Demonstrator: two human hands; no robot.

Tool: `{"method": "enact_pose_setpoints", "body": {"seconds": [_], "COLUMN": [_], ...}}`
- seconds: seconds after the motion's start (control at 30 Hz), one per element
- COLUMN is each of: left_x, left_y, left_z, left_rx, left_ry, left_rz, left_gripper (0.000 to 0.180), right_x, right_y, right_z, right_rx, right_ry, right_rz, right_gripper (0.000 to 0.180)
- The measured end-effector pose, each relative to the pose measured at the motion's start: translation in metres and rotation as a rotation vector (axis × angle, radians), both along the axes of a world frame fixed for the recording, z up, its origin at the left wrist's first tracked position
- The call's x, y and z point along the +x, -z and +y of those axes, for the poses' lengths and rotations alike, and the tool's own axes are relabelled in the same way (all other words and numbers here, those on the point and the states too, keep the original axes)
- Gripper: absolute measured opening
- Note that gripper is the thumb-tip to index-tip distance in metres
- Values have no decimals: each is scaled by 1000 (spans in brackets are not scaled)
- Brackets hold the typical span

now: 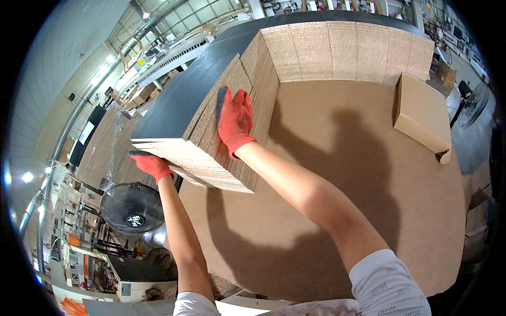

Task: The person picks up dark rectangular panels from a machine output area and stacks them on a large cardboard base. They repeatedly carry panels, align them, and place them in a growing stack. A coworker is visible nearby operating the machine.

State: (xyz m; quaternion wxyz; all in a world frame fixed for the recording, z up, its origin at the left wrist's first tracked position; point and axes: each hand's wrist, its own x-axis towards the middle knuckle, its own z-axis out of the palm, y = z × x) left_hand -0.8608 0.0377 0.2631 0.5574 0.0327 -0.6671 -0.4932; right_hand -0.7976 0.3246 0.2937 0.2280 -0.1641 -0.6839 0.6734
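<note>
The brown board [337, 210] forms the work surface and fills most of the view; the shadow of the person falls across its middle. Along its far edge stands a row of chipboard panels [348, 50] on edge, with a black top surface behind them.

At the left, a stack of chipboard panels [211, 142] leans over, its raw edges facing the camera and a black face [179, 100] showing on its left side. The stack rests on the brown board near the left edge.

A folded cardboard piece [421, 113] lies at the right side of the board, well apart from the stack.

2 fans are in view: 1 below the stack at the left [132, 208], 1 at the right rim [472, 102].

The right hand [234, 124], in a red glove, lies flat and open, fingers spread, pressed on the upper face of the leaning stack. It grips nothing.

The left hand [152, 164], also in a red glove, sits at the lower left corner of the stack, touching its underside; how far its fingers curl cannot be told.
</note>
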Motion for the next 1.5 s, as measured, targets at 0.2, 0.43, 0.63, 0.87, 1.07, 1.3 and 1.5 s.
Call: {"method": "enact_pose_setpoints", "body": {"seconds": [0.2, 0.43, 0.63, 0.87, 1.07, 1.3, 1.5], "left_x": [-17, -13, 24, 15, 14, 73, 214], "left_y": [3, 2, -39, -78, -68, -71, -81], "left_z": [-1, -8, 2, -4, 29, 19, -11], "left_rx": [-141, -188, 454, 507, 523, 685, 602], "left_ry": [-165, -192, 555, 783, 575, 916, 528], "left_rz": [-48, 13, 178, -12, -42, 18, -110], "left_gripper": [27, 40, 32, 28, 47, 5, 55], "right_x": [0, -3, -17, -105, -102, -11, 127], "right_y": [-2, 0, -29, -73, -58, -49, -62], "right_z": [2, -2, 48, 124, 116, 94, 56], "right_rx": [-28, 12, -46, 307, 308, -49, -317], "right_ry": [92, 138, 164, -318, -74, -142, -434], "right_rz": [14, 32, 167, 96, 155, 310, 268], "right_gripper": [82, 77, 72, 62, 49, 31, 39]}}
